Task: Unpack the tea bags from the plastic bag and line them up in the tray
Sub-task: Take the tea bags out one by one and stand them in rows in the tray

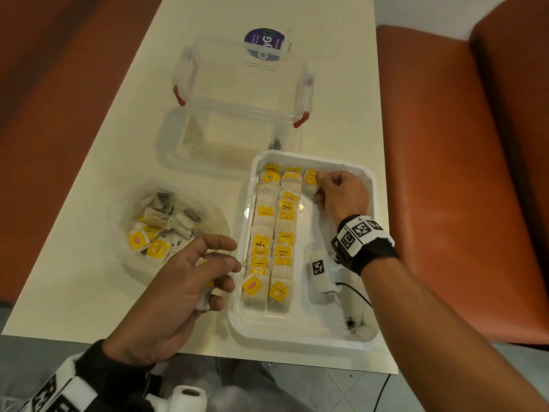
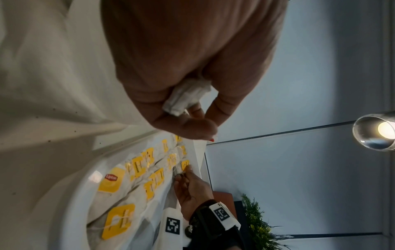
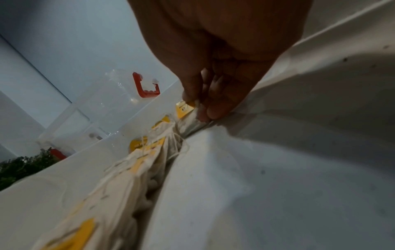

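Starting a third row, the right hand [image 1: 341, 194] pinches a tea bag [image 1: 311, 181] at the tray's [image 1: 300, 334] 12 o'clock end; the left hand [image 1: 181, 281] grips another tea bag [image 2: 183, 98] at the tray's 9 o'clock, next for placing below. More remain in the plastic bag [image 1: 166, 224].

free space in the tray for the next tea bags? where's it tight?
Free: the tray floor right of the two filled columns, from below the right hand down to the near rim; loose tea dust sits at its near right corner. Tight: the left two columns, packed end to end. The left hand holds more tea bags beside the tray.
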